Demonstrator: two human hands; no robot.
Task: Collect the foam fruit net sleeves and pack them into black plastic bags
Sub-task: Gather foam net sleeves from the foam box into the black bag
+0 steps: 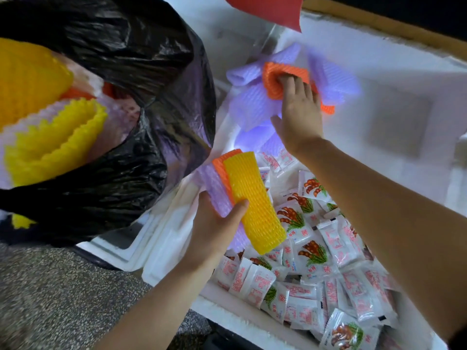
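Note:
My left hand (217, 231) grips a flat stack of foam net sleeves: a yellow sleeve (255, 200) on top, an orange one (222, 165) and a purple one (214, 190) under it. Farther into the white foam box (394, 79), my right hand (298, 109) curls its fingers into an orange sleeve (274, 79) that lies among several purple sleeves (255, 104). To the left a black plastic bag (131, 59) stands open, holding yellow sleeves (58, 142) and pale ones.
Many white sachets (316, 253) printed with a red and green plant fill the near part of the box. A red sheet (273, 8) hangs at the top. A speckled grey floor (50, 299) lies at the lower left, beside a white foam lid (121, 246).

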